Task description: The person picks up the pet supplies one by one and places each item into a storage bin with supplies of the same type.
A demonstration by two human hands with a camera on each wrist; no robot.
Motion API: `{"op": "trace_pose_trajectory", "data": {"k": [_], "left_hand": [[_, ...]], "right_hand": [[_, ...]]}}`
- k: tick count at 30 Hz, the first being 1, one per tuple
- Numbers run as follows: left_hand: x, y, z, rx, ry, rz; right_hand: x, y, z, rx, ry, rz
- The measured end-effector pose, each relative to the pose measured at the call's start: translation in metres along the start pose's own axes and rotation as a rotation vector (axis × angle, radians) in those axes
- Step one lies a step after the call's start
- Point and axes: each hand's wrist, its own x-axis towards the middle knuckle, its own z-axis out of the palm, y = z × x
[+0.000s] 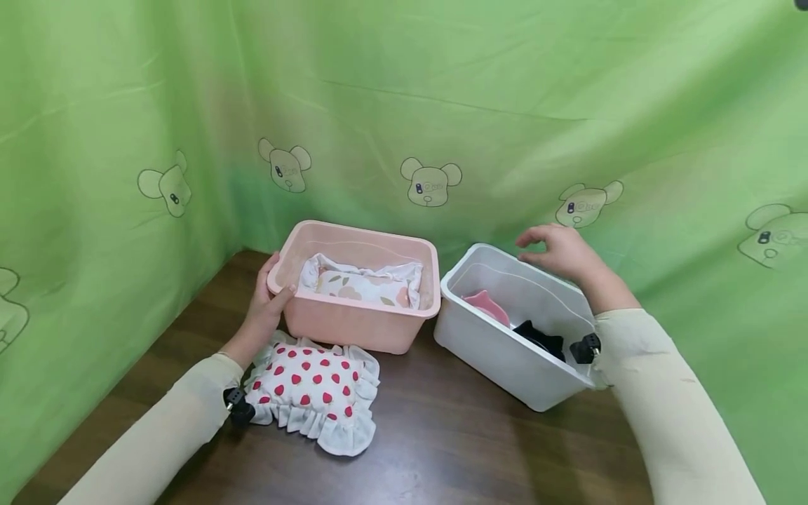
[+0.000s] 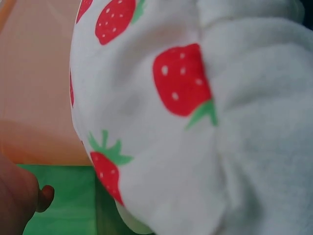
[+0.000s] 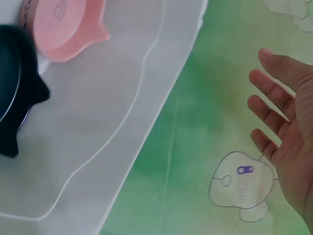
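Note:
My left hand (image 1: pixel 264 301) grips the left front corner of a pink plastic bin (image 1: pixel 353 322), thumb at the front rim and fingers along the side. Inside that bin lies a folded white cloth item with a floral print (image 1: pixel 366 286). A ruffled white strawberry-print cushion (image 1: pixel 309 386) lies in front of it, below my left wrist, and fills much of the left wrist view. My right hand (image 1: pixel 562 254) hovers at the back rim of a white bin (image 1: pixel 499 358), fingers loosely bent, holding nothing. A pink pointed-eared dish (image 3: pixel 63 29) and a black one (image 3: pixel 24 93) sit inside.
Both bins stand on a dark wooden table (image 1: pixel 435 435), with the white one angled to the right of the pink. A green curtain (image 1: pixel 379 91) with bear faces hangs close behind and at the left. Black wrist cameras (image 1: pixel 238 407) are strapped to both sleeves.

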Motion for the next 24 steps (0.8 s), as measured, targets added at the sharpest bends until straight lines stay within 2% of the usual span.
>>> {"op": "trace_pose_trajectory", "data": {"k": [6, 11, 19, 24], "left_hand": [[0.001, -0.001, -0.001, -0.002, -0.003, 0.006], [0.002, -0.001, -0.001, 0.011, -0.01, 0.001], [0.001, -0.003, -0.006, 0.024, -0.003, -0.013], [-0.004, -0.003, -0.011, 0.03, 0.007, -0.034]], "right_hand": [[-0.01, -0.021, -0.002, 0.099, 0.004, 0.075], [-0.028, -0.035, 0.002, 0.138, 0.056, 0.1], [-0.066, -0.063, 0.022, 0.239, 0.227, 0.13], [-0.083, -0.089, 0.047, 0.313, 0.353, 0.079]]}}
